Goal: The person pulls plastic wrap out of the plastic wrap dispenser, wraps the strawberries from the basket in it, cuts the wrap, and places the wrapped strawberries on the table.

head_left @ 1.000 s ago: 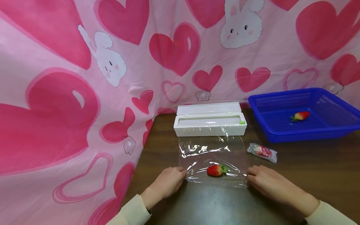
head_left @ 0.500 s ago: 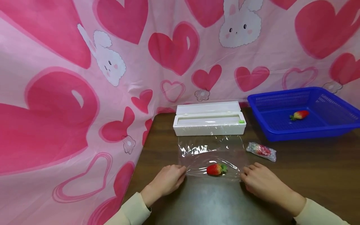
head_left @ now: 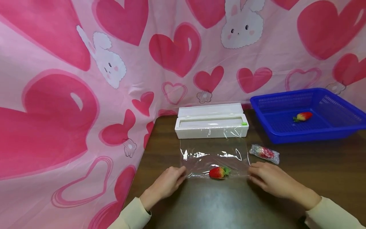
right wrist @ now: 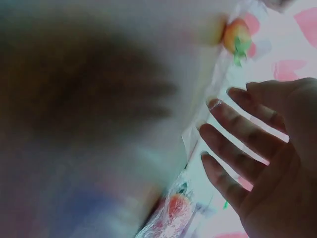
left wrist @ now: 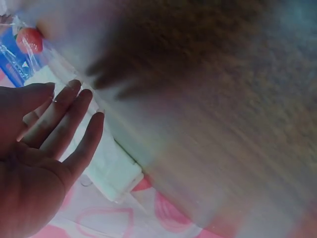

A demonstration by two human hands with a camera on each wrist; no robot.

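Clear plastic film (head_left: pixel 200 162) stretches from a white dispenser box (head_left: pixel 211 132) toward the near side of the table. Near its front edge a strawberry (head_left: pixel 217 172) lies on its side, green leaves to the right. My left hand (head_left: pixel 166 184) pinches the film's near left corner between thumb and fingers. The near right corner is pinched by my right hand (head_left: pixel 274 181). In the left wrist view the left hand's other fingers (left wrist: pixel 88 139) are spread, and the right wrist view shows the right hand (right wrist: pixel 267 148) likewise.
To the right lies a wrapped strawberry (head_left: pixel 265 153). Behind it stands a blue basket (head_left: pixel 286 135) with one strawberry (head_left: pixel 304 116) inside. The dispenser's lid (head_left: pixel 210 110) stands raised at the back, before a pink patterned cloth (head_left: pixel 171 19).
The film's near edge has moved back toward the box and now lies by the strawberry. The right hand moved left, then back right; the left hand shifted slightly away from me.
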